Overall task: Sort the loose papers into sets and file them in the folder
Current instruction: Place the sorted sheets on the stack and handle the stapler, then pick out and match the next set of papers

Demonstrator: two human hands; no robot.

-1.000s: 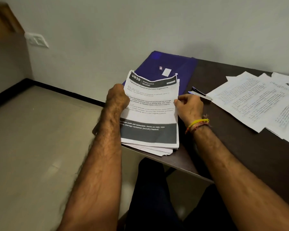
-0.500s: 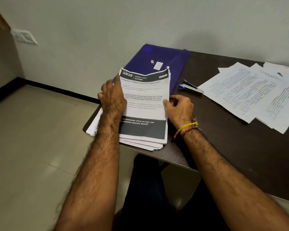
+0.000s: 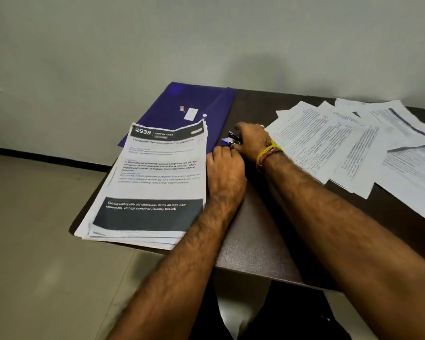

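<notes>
Two hands: both of yours sit together at the right edge of the stack, past the near table edge.
Stack [image 3: 155, 182]: printed sheets squared on the near left corner of the table [image 3: 255, 246], overhanging it slightly; top sheet reads "2939".
Left hand [image 3: 227, 171]: rests beside the stack's right edge; fingers curled toward the stapler, whether they hold it you cannot tell.
Right hand [image 3: 251, 142]: lies over the stapler [image 3: 231, 140]; fingers bent round it, seemingly gripping.
Step in hand: likely fetching the stapler to bind this set.
Next move: bring the stapler's mouth over a top corner of the stack, sheets kept flush.
Folder [image 3: 194, 106]: purple, flat, shut, behind the stack with its near end under it.
Loose papers [image 3: 348, 146]: fanned at far right, well apart from the stack, unsorted.
Hidden: most of the stapler, under both hands; right-hand papers run out of frame; small print blurred.
</notes>
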